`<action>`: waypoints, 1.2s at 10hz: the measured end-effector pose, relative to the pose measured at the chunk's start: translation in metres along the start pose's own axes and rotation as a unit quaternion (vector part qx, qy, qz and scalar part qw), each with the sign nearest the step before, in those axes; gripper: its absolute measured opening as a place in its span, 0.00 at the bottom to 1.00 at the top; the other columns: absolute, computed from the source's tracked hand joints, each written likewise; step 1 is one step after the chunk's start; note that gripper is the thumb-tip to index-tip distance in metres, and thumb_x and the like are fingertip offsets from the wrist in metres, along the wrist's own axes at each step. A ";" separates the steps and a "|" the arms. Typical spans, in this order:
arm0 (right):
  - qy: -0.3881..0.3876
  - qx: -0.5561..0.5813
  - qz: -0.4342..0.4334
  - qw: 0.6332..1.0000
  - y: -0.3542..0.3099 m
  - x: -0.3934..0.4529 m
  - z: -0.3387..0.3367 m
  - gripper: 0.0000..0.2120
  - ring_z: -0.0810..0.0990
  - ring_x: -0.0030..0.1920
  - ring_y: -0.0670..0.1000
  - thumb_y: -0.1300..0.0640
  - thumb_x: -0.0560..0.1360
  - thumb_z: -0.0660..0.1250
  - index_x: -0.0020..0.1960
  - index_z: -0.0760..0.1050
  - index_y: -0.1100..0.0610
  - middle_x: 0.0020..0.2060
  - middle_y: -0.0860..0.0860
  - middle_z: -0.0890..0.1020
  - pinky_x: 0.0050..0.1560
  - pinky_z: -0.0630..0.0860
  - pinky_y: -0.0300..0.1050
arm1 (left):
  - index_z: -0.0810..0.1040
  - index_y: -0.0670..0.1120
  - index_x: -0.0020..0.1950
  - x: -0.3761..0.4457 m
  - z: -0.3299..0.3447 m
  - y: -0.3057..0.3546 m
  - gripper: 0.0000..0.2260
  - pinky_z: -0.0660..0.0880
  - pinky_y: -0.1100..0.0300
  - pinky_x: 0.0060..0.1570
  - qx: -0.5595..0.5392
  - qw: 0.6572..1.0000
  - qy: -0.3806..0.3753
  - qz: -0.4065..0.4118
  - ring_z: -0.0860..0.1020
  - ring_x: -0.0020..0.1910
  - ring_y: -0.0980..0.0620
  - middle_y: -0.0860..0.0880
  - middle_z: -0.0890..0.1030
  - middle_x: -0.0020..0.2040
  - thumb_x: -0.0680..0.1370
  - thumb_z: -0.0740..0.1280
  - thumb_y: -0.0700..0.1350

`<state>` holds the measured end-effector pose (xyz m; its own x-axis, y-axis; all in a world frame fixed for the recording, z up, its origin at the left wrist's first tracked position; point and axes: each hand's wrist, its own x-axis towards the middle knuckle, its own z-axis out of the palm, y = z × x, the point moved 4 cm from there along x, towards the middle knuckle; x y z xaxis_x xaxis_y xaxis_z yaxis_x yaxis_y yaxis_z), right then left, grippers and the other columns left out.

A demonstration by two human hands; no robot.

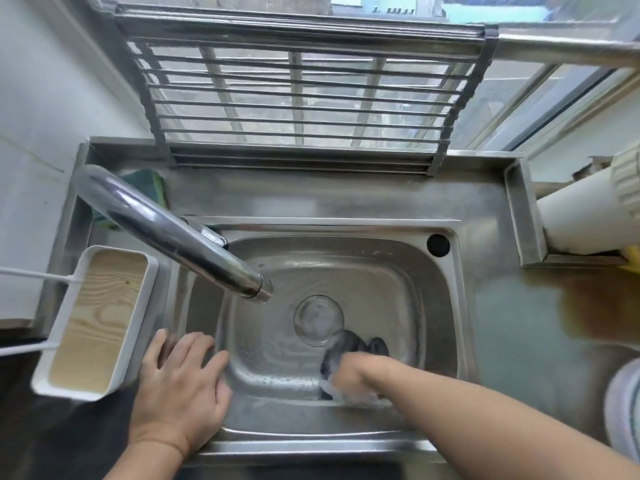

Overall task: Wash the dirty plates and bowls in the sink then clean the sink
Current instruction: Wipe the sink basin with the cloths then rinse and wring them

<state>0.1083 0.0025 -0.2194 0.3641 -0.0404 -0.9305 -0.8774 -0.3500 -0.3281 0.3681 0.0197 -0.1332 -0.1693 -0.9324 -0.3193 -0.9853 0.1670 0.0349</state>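
No plates or bowls are seen in the sink point(446, 306), so the washing appears done; the sink cleaning is judged under way. A grey cloth point(349, 348) is gripped by the right hand point(349, 374) against the near right of the basin floor. The left hand point(183, 379) is laid flat, fingers spread, on the near left rim.

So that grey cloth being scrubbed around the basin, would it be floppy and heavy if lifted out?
Probably floppy: the grey cloth bunches in soft folds under the right hand. Likely heavy for its size, since the sink looks wet and foam clings near the knuckles. It may feel slippery for that same reason.
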 end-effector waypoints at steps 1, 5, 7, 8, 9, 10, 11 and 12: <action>0.127 0.287 0.058 0.948 -0.018 0.014 -0.020 0.16 0.75 0.53 0.55 0.53 0.81 0.66 0.36 0.68 0.53 0.39 0.51 0.77 0.39 0.67 0.47 | 0.88 0.49 0.46 0.001 0.000 0.000 0.17 0.60 0.31 0.74 0.003 1.000 -0.004 -0.002 0.83 0.59 0.41 0.45 0.83 0.54 0.69 0.61 0.51; -0.037 0.601 -0.099 0.792 -0.034 -0.012 -0.070 0.04 0.78 0.29 0.53 0.61 0.66 0.67 0.35 0.81 0.59 0.32 0.57 0.82 0.35 0.71 0.45 | 0.87 0.50 0.45 0.001 -0.002 -0.001 0.16 0.61 0.31 0.73 -0.003 1.000 -0.005 -0.004 0.83 0.59 0.42 0.45 0.84 0.54 0.68 0.62 0.51; 0.390 0.474 0.157 0.774 0.034 0.014 -0.114 0.11 0.80 0.61 0.62 0.54 0.82 0.63 0.59 0.80 0.58 0.59 0.61 0.82 0.59 0.74 0.47 | 0.88 0.51 0.46 0.002 -0.001 -0.002 0.16 0.61 0.31 0.74 -0.008 1.000 -0.009 -0.004 0.83 0.59 0.42 0.46 0.84 0.54 0.67 0.62 0.52; 0.313 0.410 0.052 0.855 0.000 0.018 -0.105 0.13 0.82 0.57 0.59 0.58 0.75 0.66 0.58 0.82 0.53 0.57 0.55 0.85 0.55 0.79 0.46 | 0.88 0.51 0.45 0.001 -0.001 -0.001 0.15 0.62 0.30 0.73 -0.010 1.000 0.004 0.000 0.83 0.59 0.42 0.46 0.84 0.54 0.67 0.63 0.51; 0.301 0.317 0.016 0.899 -0.028 0.035 -0.113 0.26 0.75 0.68 0.61 0.55 0.77 0.69 0.74 0.71 0.56 0.70 0.59 0.75 0.62 0.74 0.47 | 0.87 0.51 0.45 0.002 0.000 -0.002 0.15 0.62 0.30 0.73 -0.009 1.000 0.014 0.003 0.83 0.59 0.42 0.46 0.84 0.54 0.67 0.64 0.51; 0.353 0.336 0.053 0.872 -0.040 0.059 -0.143 0.32 0.62 0.78 0.63 0.57 0.78 0.69 0.80 0.62 0.57 0.78 0.60 0.63 0.71 0.68 0.55 | 0.87 0.51 0.46 0.002 0.003 -0.003 0.15 0.62 0.29 0.73 -0.005 1.000 0.026 0.006 0.82 0.60 0.42 0.46 0.84 0.55 0.66 0.64 0.51; 0.338 0.299 0.013 0.892 -0.067 0.081 -0.167 0.25 0.65 0.77 0.62 0.51 0.80 0.66 0.76 0.69 0.52 0.76 0.58 0.67 0.71 0.70 0.54 | 0.86 0.49 0.47 0.001 0.006 -0.005 0.16 0.63 0.30 0.73 0.001 0.999 0.053 0.008 0.81 0.60 0.44 0.47 0.83 0.54 0.65 0.65 0.51; 0.290 0.239 -0.092 0.922 -0.094 0.084 -0.156 0.15 0.72 0.72 0.63 0.57 0.85 0.62 0.70 0.75 0.58 0.72 0.62 0.74 0.74 0.69 0.58 | 0.85 0.48 0.47 0.004 0.006 -0.006 0.15 0.63 0.31 0.73 0.003 0.997 0.076 0.006 0.80 0.61 0.45 0.48 0.84 0.54 0.65 0.65 0.50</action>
<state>0.2704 -0.1139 -0.2412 0.5051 -0.5632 -0.6540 -0.7712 0.0457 -0.6349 0.3732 0.0170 -0.1399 -0.1830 -0.9680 -0.1720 -0.9831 0.1801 0.0323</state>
